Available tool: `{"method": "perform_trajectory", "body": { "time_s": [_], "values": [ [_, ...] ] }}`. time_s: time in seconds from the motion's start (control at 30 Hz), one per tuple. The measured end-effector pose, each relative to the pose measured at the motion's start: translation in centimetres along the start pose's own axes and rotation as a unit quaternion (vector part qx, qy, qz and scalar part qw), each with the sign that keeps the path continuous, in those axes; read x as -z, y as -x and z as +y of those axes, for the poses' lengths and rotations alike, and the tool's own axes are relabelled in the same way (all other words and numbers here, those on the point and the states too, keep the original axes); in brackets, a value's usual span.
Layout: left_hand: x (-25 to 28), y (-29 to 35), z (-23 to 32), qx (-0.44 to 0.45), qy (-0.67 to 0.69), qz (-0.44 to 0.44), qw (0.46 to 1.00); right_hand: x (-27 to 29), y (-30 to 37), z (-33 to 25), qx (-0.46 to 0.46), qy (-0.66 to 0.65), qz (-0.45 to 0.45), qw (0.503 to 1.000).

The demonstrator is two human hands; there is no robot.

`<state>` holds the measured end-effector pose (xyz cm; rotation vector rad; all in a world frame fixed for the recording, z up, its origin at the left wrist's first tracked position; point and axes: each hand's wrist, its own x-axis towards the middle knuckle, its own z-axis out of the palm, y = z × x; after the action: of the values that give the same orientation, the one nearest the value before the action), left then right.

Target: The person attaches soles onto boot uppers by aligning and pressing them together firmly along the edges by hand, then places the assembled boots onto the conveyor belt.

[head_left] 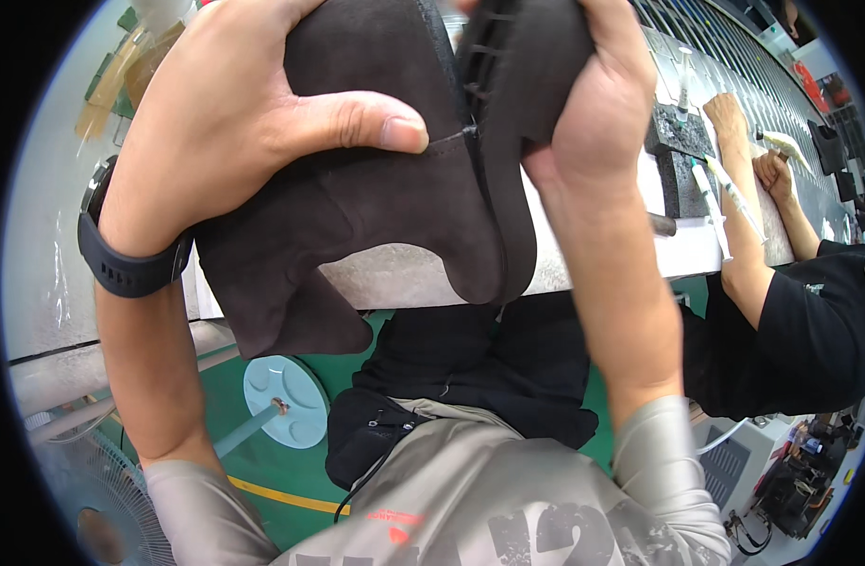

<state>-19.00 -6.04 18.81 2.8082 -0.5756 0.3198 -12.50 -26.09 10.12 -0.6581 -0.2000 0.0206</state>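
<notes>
A dark brown-black, suede-like trim piece (pixel 385 203) is held up above the bench edge, with a curved cutout on its lower side. My left hand (pixel 225 123) grips it at the upper left, the thumb lying flat across its face near a seam. At its right side, my right hand (pixel 607 113) holds a narrower matching dark part (pixel 541 75). Between the two parts a gap runs downward, with ribbed, slotted structure showing inside. The fingers of both hands are mostly hidden behind the pieces or beyond the upper edge.
At the right, a co-worker's arm (pixel 748 226) rests on the bench, with syringes (pixel 711 212) and dark blocks (pixel 680 137) beside it. A light-blue round-based stand (pixel 286 401) and a fan (pixel 111 500) stand at the lower left. Brown tape (pixel 111 94) lies at the upper left.
</notes>
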Motion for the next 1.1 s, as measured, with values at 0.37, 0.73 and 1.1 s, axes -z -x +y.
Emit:
{"method": "perform_trajectory", "body": {
  "time_s": [0.37,0.73,1.1],
  "values": [
    [0.6,-0.4,3.6,-0.002,0.022,0.021,1.0,2.1,-0.6,2.0,0.062,-0.074,-0.014,0.995],
    [0.0,-1.3,0.4,-0.006,0.053,-0.011,0.999,1.7,-0.6,1.6,0.038,-0.028,-0.052,0.998],
    [-0.6,-1.4,0.3,-0.044,0.021,0.057,0.997,1.4,-0.7,0.4,0.025,0.051,-0.098,0.994]
  ]
}}
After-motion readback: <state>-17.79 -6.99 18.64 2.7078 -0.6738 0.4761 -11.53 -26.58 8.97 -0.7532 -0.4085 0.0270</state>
